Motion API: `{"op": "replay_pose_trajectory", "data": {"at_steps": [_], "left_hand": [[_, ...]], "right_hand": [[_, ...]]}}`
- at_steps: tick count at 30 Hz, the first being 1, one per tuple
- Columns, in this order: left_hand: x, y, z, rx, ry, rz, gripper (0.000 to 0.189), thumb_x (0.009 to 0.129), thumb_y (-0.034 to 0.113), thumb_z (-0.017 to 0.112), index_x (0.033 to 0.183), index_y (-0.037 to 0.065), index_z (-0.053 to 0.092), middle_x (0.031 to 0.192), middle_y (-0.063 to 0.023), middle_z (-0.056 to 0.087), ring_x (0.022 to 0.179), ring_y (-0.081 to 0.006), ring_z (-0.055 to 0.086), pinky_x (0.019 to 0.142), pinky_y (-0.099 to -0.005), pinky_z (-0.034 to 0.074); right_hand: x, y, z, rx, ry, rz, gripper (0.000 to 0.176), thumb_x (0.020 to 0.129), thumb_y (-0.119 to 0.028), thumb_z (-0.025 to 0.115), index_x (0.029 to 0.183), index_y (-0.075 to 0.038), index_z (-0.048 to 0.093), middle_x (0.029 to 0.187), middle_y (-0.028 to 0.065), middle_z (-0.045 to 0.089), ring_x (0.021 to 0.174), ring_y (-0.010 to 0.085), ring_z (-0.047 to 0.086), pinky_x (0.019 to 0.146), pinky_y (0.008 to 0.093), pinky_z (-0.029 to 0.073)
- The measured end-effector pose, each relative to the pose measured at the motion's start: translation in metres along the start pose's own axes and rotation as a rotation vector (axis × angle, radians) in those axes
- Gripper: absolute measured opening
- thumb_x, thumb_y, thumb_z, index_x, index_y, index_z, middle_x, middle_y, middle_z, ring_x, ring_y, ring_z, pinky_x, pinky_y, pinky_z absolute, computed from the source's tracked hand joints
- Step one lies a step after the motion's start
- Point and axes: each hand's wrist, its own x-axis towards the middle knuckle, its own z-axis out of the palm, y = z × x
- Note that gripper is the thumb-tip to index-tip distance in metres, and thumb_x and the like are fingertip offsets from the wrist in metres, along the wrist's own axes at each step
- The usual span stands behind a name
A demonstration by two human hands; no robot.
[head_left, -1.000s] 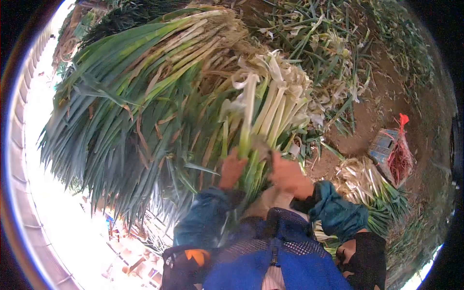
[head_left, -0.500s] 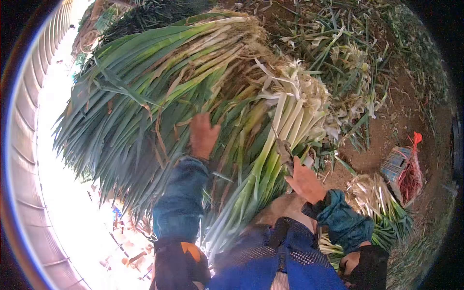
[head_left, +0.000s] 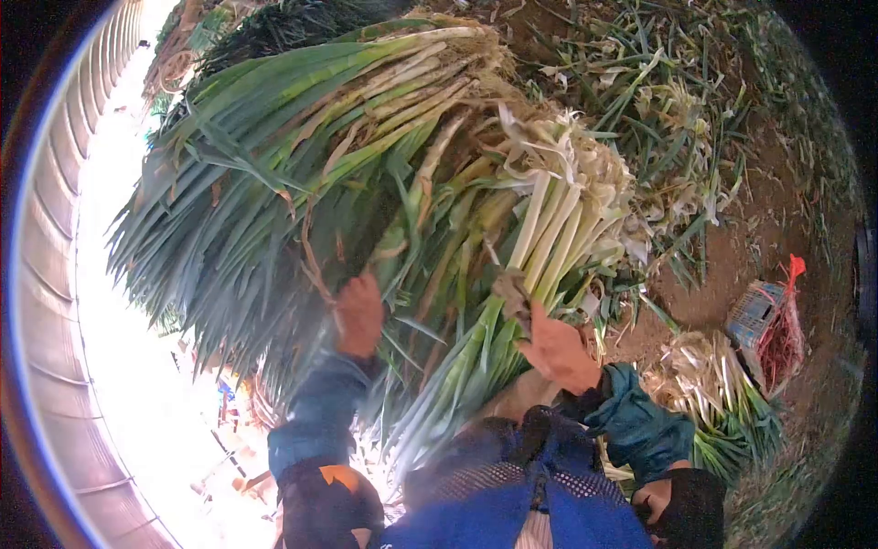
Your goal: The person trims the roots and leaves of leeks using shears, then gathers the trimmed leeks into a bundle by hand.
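Observation:
A big pile of untrimmed leeks (head_left: 247, 174) lies ahead, its green leaves fanned to the left and the rooty white ends towards the right. My left hand (head_left: 359, 316) is closed around the leaves of a leek (head_left: 428, 174) that lies over the pile. In my right hand (head_left: 560, 348) is a small knife (head_left: 515, 297), its blade dull and dirty-looking; the handle is mostly covered by my fingers. The knife is just above a bundle of peeled leeks (head_left: 549, 229) with clean white stalks, lying close to my lap.
Torn leaves and peelings (head_left: 677, 119) litter the brown soil (head_left: 686, 274) at the right. A second batch of cleaned leeks (head_left: 704, 375) lies at the lower right, beside a blue crate-like box with red netting (head_left: 773, 320). A ribbed pale wall (head_left: 50, 302) curves along the left.
My left hand has moved down and towards me and closed, drawing a leek out over the pile. My right hand and the knife have shifted slightly left and down.

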Motion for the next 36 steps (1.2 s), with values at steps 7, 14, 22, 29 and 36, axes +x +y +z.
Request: {"op": "replay_pose_trajectory", "data": {"at_steps": [7, 14, 22, 29, 36], "left_hand": [[-0.072, 0.141, -0.013, -0.36, -0.331, 0.203, 0.038, 0.077, 0.018, 0.057, 0.11, 0.0, 0.049, 0.082, -0.0103, 0.057, 0.068, -0.0217, 0.062, 0.05, -0.0348, 0.051], [0.017, 0.109, -0.039, -0.563, -0.153, 0.287, 0.02, 0.079, 0.015, 0.054, 0.096, 0.005, 0.051, 0.089, -0.0129, 0.058, 0.081, -0.0317, 0.061, 0.064, -0.0424, 0.049], [0.065, 0.142, 0.008, -0.94, 0.064, -0.221, 0.022, 0.081, 0.004, 0.048, 0.103, 0.001, 0.048, 0.104, -0.0162, 0.049, 0.098, -0.0361, 0.049, 0.076, -0.0475, 0.044], [0.098, 0.165, 0.006, -0.647, -0.085, -0.246, 0.036, 0.075, 0.015, 0.063, 0.103, 0.001, 0.045, 0.102, -0.0197, 0.049, 0.094, -0.0388, 0.051, 0.073, -0.0489, 0.045], [0.087, 0.134, 0.007, -1.035, -0.309, -0.178, 0.044, 0.071, 0.023, 0.065, 0.102, 0.0, 0.044, 0.091, -0.0243, 0.06, 0.085, -0.0411, 0.058, 0.073, -0.0487, 0.045]], "right_hand": [[0.024, -0.055, 0.004, -0.147, -0.296, 0.235, 0.07, 0.075, -0.028, 0.064, 0.124, 0.01, 0.029, 0.08, 0.0228, 0.059, 0.074, 0.0386, 0.061, 0.061, 0.0438, 0.049], [0.021, 0.009, 0.016, -0.132, -0.126, 0.145, 0.067, 0.077, -0.024, 0.063, 0.122, 0.012, 0.03, 0.076, 0.022, 0.057, 0.071, 0.0369, 0.059, 0.056, 0.0426, 0.046], [0.038, 0.005, 0.021, 0.006, -0.195, 0.237, 0.063, 0.076, -0.021, 0.062, 0.122, 0.009, 0.03, 0.075, 0.0243, 0.056, 0.076, 0.0416, 0.056, 0.061, 0.0468, 0.045], [0.063, 0.011, 0.008, 0.034, -0.054, 0.193, 0.064, 0.077, -0.022, 0.062, 0.124, 0.008, 0.03, 0.074, 0.0241, 0.056, 0.075, 0.0416, 0.056, 0.06, 0.0463, 0.044], [0.017, -0.014, 0.003, 0.007, -0.085, 0.203, 0.066, 0.077, -0.024, 0.062, 0.125, 0.008, 0.03, 0.071, 0.0224, 0.055, 0.071, 0.0399, 0.057, 0.058, 0.0449, 0.045]]}}
